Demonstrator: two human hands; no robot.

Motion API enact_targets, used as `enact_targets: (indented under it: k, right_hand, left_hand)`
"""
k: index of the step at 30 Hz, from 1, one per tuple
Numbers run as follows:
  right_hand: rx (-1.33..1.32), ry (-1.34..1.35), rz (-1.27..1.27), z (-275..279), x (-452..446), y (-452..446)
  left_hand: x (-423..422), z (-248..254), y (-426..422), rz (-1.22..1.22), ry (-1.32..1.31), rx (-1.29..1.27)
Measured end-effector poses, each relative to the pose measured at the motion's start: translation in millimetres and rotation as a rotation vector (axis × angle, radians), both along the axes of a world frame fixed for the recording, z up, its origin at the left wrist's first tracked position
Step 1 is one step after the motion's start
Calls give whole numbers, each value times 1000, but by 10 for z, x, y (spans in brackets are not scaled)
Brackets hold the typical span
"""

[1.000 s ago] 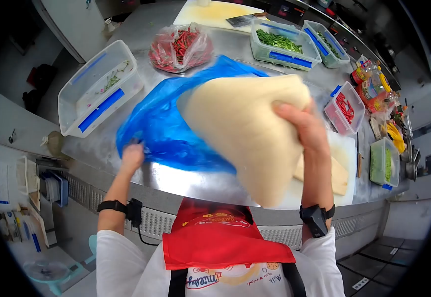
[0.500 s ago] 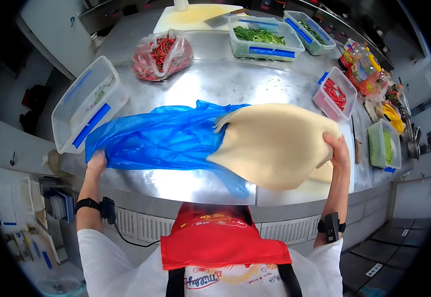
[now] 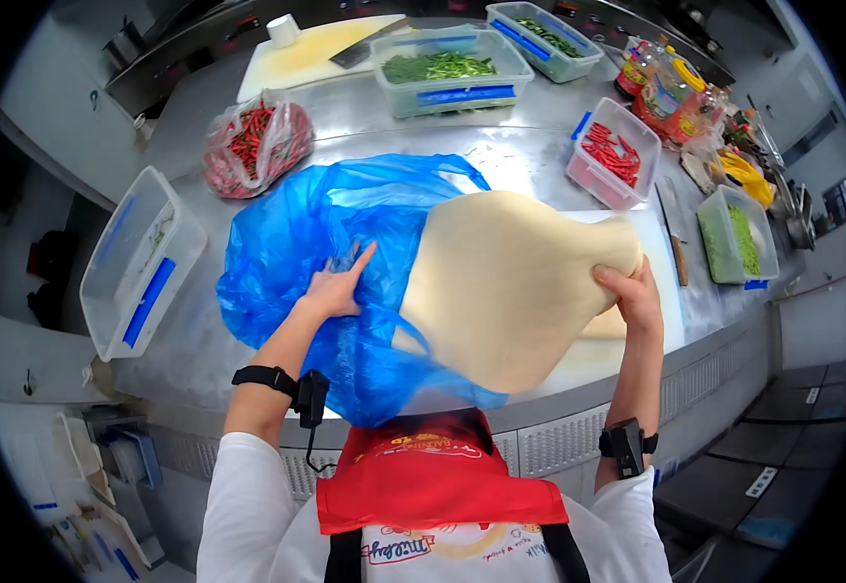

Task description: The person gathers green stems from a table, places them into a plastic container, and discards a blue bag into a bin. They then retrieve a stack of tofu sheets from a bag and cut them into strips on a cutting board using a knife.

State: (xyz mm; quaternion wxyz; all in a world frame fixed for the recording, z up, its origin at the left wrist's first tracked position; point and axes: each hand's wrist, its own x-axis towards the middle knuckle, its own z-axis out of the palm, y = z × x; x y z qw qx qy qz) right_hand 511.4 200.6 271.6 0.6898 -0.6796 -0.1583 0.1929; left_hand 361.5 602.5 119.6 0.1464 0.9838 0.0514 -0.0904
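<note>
A large, floppy cream-coloured sheet (image 3: 501, 282), possibly tofu skin, hangs over the work table with its left part inside a blue plastic bag (image 3: 277, 228). At the sheet's gathered right end, my right hand (image 3: 634, 290) is closed, thumb on top and fingers folded beneath. My left hand (image 3: 336, 291) lies against the crumpled bag with thumb and fingers apart; plastic partly covers the fingertips. Under the sheet's right side is a white cutting board (image 3: 651, 335), with another pale piece (image 3: 605, 325) on it.
A clear tub (image 3: 102, 291) stands at the left edge. Behind are a bag of red chillies (image 3: 258, 146), a tub of chopped greens (image 3: 452, 97) and a cleaver (image 3: 370, 44) on a board. At right sit a chilli tub (image 3: 612, 189), a knife (image 3: 677, 255) and bottles (image 3: 661, 92).
My left hand has let go of the bag's far left end and moved right, near the sheet. The bag has bunched up around the sheet's left part. My right hand keeps its hold.
</note>
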Motion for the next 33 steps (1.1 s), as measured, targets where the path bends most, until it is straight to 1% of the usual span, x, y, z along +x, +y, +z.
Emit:
enact_targets:
  k: [2, 3, 4, 5, 6, 7, 8, 9, 10, 11, 12, 13, 15, 17, 18, 19, 21, 22, 23, 24, 25, 26, 27, 28, 29, 30, 31, 32, 33]
  right_hand:
    - [94, -9, -54, -15, 138, -278]
    - [126, -1, -90, -63, 241, -468]
    - [176, -5, -157, -116, 333, -633]
    - [229, -8, -225, -180, 423, -797]
    - [211, 29, -240, -256, 538, -1000]
    - [189, 70, -255, -322, 619, -1182]
    - [99, 65, -278, -360, 647, -1285]
    - [-92, 81, -265, -470, 737, -1408]
    - [-280, 100, -253, -648, 831, -1546]
    - [-468, 115, -238, -745, 882, -1623]
    - [-473, 80, -217, -732, 945, -1637]
    - [-475, 41, -196, -682, 1018, -1622]
    - [-485, -7, -152, -584, 1004, -1583]
    - [-499, 34, -24, -186, 939, -1381]
    - [-514, -9, -18, -95, 924, -1386]
    - [-527, -59, -3, -73, 935, -1386]
    - [-442, -106, -17, -245, 1036, -1570]
    - [-591, -98, -45, -443, 1183, -1804]
    - [-741, -102, -72, -708, 1370, -2054]
    - [-1026, -196, -78, -1004, 1467, -2324]
    - [-1308, -308, -91, -1187, 1599, -2374]
    - [-1081, -389, -125, -1188, 1620, -2071]
    - [-851, -447, -163, -1206, 1457, -1771]
    - [-615, -496, -209, -1116, 1162, -1405]
    - [-350, -297, -37, -909, 847, -844]
    - [-129, -302, 116, -908, 585, -329]
    - [-56, -105, 238, -710, 104, 264]
    - [32, -374, 507, -986, -105, 681]
    - [-125, -475, 684, -930, -569, 1099]
  left_hand:
    - [10, -126, 80, -48, 30, 96]
    - [-97, -281, 176, -43, -56, 52]
    - [-257, -390, 266, -30, -61, 109]
    - [-420, -437, 378, 25, -115, 104]
    - [-593, -402, 478, 110, -115, 82]
    - [-807, -492, 687, 168, -98, 18]
    - [-1092, -685, 928, 338, -27, -95]
    - [-1252, -560, 993, 327, -31, -80]
    - [-1355, -473, 1051, 455, 120, -25]
    - [-1567, -522, 1245, 475, 4, 8]
    - [-1804, -487, 1432, 486, -86, 28]
    - [-2018, -336, 1537, 572, -44, 91]
    - [-2387, -18, 1650, 651, -20, 136]
    - [-2603, 160, 1632, 686, -10, 132]
    - [-2633, 226, 1542, 700, -29, 109]
    - [-2619, 292, 1379, 725, -52, 85]
    - [-2707, 337, 1131, 790, -124, -6]
    - [-2800, 275, 1050, 851, -183, -110]
    - [-2743, 425, 789, 954, -234, -293]
    - [-2807, 420, 631, 1016, -320, -422]
    - [-2761, 567, 451, 1015, -291, -518]
    - [-2794, 712, 308, 1008, -258, -616]
    - [-2979, 521, 229, 1058, -332, -650]
    - [-3136, 157, 162, 1095, -414, -685]
    - [-3242, -72, 75, 1120, -502, -723]
    - [-3225, -136, -71, 1101, -505, -855]
    - [-3113, -185, -253, 1073, -510, -988]
    - [-2965, -106, -527, 1003, -616, -968]
    - [-2872, -6, -745, 937, -721, -939]
